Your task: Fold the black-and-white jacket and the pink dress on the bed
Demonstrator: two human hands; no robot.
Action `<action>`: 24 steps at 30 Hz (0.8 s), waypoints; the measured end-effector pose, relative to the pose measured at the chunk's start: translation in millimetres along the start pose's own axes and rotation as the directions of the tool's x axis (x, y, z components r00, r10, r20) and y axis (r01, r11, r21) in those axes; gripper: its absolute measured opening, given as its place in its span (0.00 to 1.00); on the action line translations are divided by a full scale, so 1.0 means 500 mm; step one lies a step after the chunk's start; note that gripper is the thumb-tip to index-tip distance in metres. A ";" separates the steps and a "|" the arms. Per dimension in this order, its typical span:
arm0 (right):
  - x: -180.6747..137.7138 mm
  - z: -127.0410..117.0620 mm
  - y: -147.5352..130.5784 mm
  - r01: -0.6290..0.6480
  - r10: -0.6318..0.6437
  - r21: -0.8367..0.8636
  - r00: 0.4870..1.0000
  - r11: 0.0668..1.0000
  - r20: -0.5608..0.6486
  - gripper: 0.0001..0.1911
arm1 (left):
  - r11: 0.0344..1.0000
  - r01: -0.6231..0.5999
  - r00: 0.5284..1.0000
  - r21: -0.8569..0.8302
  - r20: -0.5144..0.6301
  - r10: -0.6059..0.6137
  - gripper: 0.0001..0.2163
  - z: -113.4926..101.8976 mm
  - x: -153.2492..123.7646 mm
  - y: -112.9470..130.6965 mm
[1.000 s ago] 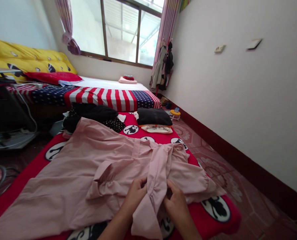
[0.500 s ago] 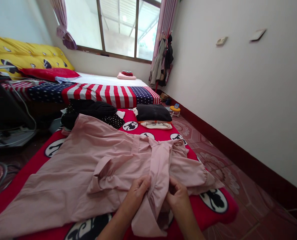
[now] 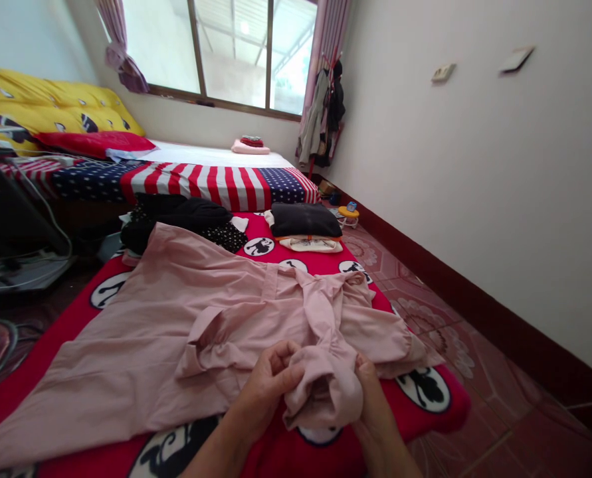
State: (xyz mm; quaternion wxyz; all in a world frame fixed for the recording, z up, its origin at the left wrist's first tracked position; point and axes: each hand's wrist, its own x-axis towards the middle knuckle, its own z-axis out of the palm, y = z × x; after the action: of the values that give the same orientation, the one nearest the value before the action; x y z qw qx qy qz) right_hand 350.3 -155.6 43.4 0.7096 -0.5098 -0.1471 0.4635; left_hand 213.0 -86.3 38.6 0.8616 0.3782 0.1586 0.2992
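A large pink dress (image 3: 176, 332) lies spread over a red mat (image 3: 425, 411) with black-and-white cartoon prints. Its sleeve (image 3: 323, 388) is bunched up near the mat's front edge. My left hand (image 3: 268, 385) is closed on the sleeve's left side, fingers curled into the fabric. My right hand (image 3: 375, 405) grips the sleeve's right side, mostly hidden behind the cloth. Both forearms come in from the bottom of the view.
Folded black and white clothes (image 3: 303, 226) sit at the mat's far end, a black heap (image 3: 176, 219) to their left. A bed with a stars-and-stripes cover (image 3: 216, 182) lies beyond. A white wall (image 3: 475, 166) runs along the right, tiled floor (image 3: 475, 372) beside the mat.
The sleeve, earlier hanging flat between my hands, is now gathered and rolled into a bunch. Both hands have shifted slightly toward me.
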 end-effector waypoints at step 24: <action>-0.020 -0.084 -0.036 0.379 -0.409 -0.399 0.913 0.835 0.012 0.16 | 0.994 0.106 0.946 -0.023 -0.304 -0.108 0.19 -0.013 0.043 -0.021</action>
State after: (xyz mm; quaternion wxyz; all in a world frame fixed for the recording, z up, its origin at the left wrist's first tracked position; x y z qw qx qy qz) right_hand 382.6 -189.0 43.0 0.6779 -0.6170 -0.3124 0.2494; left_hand 230.6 -74.7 25.4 0.8429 0.3154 0.3089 0.3075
